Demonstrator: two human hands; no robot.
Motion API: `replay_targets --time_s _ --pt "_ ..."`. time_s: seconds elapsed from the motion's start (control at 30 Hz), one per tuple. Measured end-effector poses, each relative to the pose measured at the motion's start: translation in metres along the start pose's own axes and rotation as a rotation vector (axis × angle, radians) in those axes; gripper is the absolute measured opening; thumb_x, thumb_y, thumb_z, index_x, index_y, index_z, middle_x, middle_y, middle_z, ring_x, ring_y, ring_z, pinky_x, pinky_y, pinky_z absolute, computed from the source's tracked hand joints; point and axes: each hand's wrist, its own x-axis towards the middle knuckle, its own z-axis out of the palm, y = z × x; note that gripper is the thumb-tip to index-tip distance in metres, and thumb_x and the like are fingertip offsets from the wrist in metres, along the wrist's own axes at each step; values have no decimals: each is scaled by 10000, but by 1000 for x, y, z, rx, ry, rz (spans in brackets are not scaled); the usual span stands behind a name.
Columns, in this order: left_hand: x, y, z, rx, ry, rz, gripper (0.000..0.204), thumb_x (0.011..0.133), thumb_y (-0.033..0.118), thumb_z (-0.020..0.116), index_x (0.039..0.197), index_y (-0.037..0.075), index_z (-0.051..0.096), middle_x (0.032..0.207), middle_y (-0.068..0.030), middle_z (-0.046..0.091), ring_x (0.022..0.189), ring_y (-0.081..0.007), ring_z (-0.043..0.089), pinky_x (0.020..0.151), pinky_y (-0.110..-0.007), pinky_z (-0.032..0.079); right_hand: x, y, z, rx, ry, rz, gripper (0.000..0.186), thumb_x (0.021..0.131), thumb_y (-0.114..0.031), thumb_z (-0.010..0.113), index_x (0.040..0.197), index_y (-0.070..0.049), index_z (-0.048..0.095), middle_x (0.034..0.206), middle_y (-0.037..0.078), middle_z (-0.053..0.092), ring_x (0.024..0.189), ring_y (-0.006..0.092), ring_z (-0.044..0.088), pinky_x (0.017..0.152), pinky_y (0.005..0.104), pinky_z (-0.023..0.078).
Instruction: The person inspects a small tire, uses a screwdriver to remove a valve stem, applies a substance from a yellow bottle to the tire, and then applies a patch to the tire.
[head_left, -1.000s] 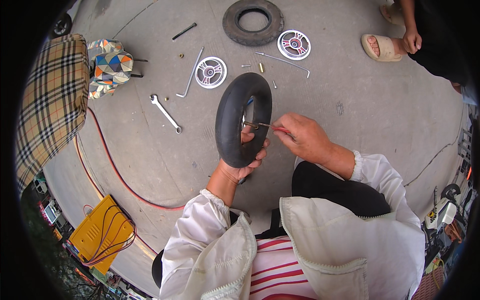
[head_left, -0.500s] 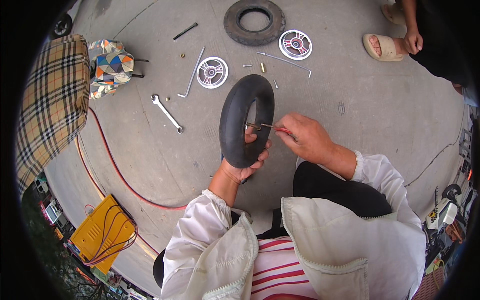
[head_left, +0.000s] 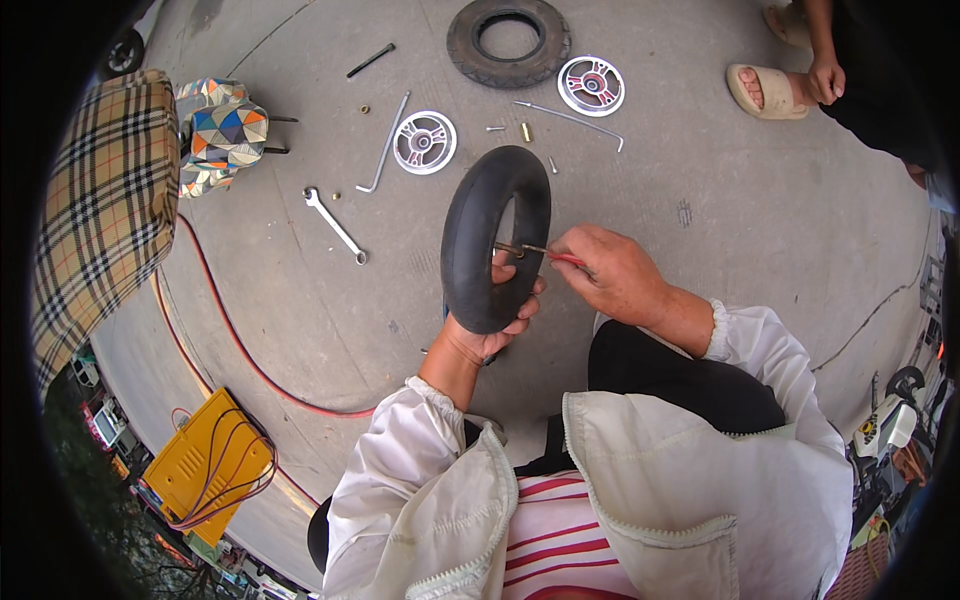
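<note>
A black inflated inner tube [head_left: 468, 235] stands on edge in my left hand [head_left: 482, 338]. The fingers wrap its lower side, and some of them show through the hole. A brass-coloured bent valve stem [head_left: 510, 249] sticks out inside the ring. My right hand [head_left: 615, 270] is closed on a thin red-handled tool [head_left: 566, 258]. Its narrow metal tip reaches to the valve stem's end; whether they touch I cannot tell. My right fingers hide most of the handle, so its exact kind does not show.
Ahead lie a tyre [head_left: 465, 52], two wheel rim halves [head_left: 445, 160] [head_left: 613, 105], a spanner [head_left: 335, 228], bent metal levers [head_left: 380, 150] and small fasteners. A red hose [head_left: 225, 310] runs left beside a yellow case [head_left: 190, 450]. A person's sandalled foot [head_left: 750, 95] stands far right.
</note>
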Motion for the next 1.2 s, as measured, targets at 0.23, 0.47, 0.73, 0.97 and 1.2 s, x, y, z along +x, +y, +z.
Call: replay_targets --time_s 0.23,0.47,0.73,0.97,1.2 --pt "0 -1 -2 -16 -7 -20 361 962 215 577 1313 178 499 997 -156 596 654 -195 555 414 -211 355 0 1 -1 -6 2 -5 159 898 -90 688 1031 -53 610 930 133 655 824 364 669 683 442 530" --pt "-1 -1 -4 -51 -15 -22 392 962 207 584 1339 174 483 1004 -170 586 662 -207 570 411 -218 388 0 -1 -1 6 -39 26 150 902 -93 685 1028 -55 612 942 134 662 840 363 671 700 441 533" --pt "-2 -1 -3 -56 0 -19 427 956 205 594 1356 184 446 999 -171 576 652 -203 570 405 -216 388 2 -1 -2 28 51 40 145 921 -103 678 1040 -55 611 955 143 665 842 369 672 705 447 528" --pt "-1 0 -1 -55 -23 -35 410 953 205 592 1335 184 446 998 -167 574 647 -197 565 405 -215 387 2 -2 -3 -26 44 29 148 915 -61 707 1041 -60 630 943 128 673 845 326 685 721 392 534" --pt "0 -1 -3 -55 -25 -36 388 956 207 591 1319 183 456 1003 -170 574 660 -203 566 405 -216 383 2 1 0 -18 54 13 130 926 -114 678 1031 -62 622 903 136 635 801 363 660 674 446 519"
